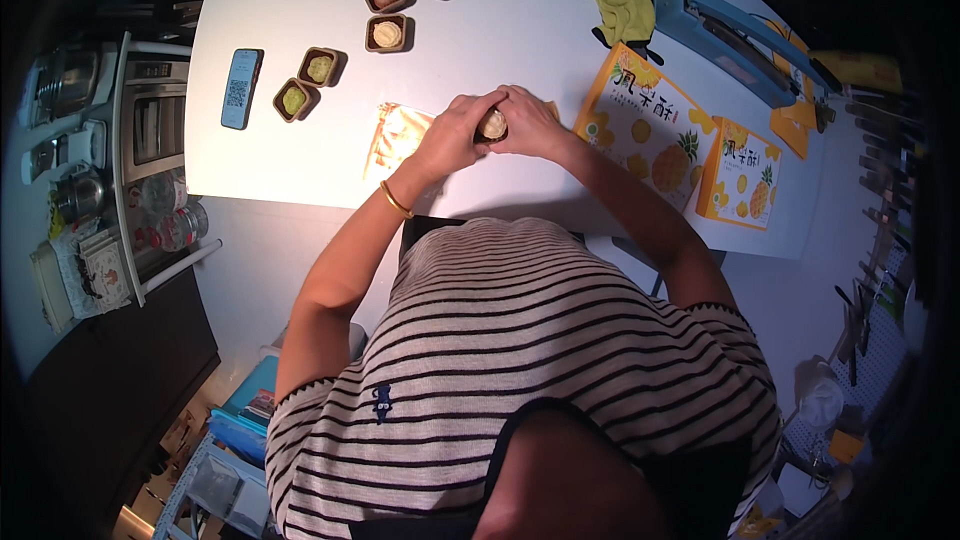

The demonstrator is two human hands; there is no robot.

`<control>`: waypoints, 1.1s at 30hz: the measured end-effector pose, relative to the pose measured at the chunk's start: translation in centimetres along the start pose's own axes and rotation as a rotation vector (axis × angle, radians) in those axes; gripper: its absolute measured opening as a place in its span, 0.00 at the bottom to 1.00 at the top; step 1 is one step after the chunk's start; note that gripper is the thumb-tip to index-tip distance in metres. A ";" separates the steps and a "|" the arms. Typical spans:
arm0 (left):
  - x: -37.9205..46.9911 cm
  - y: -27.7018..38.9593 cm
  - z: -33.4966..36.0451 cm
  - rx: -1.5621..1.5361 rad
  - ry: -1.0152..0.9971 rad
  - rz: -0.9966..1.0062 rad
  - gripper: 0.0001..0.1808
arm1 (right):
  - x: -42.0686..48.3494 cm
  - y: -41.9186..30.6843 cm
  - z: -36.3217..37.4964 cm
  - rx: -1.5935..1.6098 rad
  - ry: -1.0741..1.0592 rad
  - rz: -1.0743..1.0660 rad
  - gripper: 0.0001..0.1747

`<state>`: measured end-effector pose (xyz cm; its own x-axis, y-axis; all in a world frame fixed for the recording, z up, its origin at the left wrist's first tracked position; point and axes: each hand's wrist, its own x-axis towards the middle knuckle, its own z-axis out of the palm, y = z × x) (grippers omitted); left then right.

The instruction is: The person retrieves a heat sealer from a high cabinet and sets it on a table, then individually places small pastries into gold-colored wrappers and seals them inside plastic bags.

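Note:
Both my hands meet over the white table point(315, 157), around one small square cup with a pale molded pastry point(493, 124) in it. My left hand point(459, 129) grips the cup's left side, and my right hand point(526, 120) its right side; the fingertips touch at the top. Under my left wrist lies a brightly lit printed packet or sheet point(397, 136), partly hidden. A small brown edge of something point(553, 111) shows behind my right hand. Farther left, two cups hold green pastries point(319, 69). Several more cups with cream and reddish pastries point(387, 34) stand towards the far edge.
Yellow-and-white pineapple cake boxes point(649, 131) lie to the right, a smaller one point(741, 174) beside the larger. Behind them are a blue impulse sealer point(724, 45) and a yellow-green cloth point(622, 0). A phone point(241, 88) lies at the left. A shelf rack point(127, 165) stands beyond the table's left edge.

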<state>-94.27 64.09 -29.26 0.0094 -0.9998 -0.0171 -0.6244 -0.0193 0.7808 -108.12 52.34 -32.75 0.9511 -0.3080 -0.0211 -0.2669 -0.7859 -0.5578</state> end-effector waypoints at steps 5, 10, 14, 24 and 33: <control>-0.4 -0.2 0.5 -0.074 0.126 0.023 0.49 | 0.1 -1.3 -1.0 -0.028 0.046 0.014 0.46; -0.2 -0.4 0.7 -0.092 0.088 0.000 0.51 | -0.2 -1.8 -0.8 -0.063 0.005 0.026 0.48; -1.1 -0.7 1.1 -0.155 0.254 -0.140 0.50 | -1.0 -0.7 -1.3 -0.123 0.060 -0.024 0.46; -1.1 -3.4 4.2 -0.538 0.282 -0.370 0.35 | -0.6 -0.5 0.0 -0.005 0.105 0.026 0.45; -0.2 -4.0 5.0 -0.645 0.246 -0.501 0.04 | -1.1 0.1 0.6 0.002 0.145 0.104 0.29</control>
<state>-95.69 64.36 -35.52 0.3818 -0.8437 -0.3773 0.0653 -0.3826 0.9216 -109.13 52.96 -33.25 0.8859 -0.4621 0.0413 -0.3624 -0.7448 -0.5603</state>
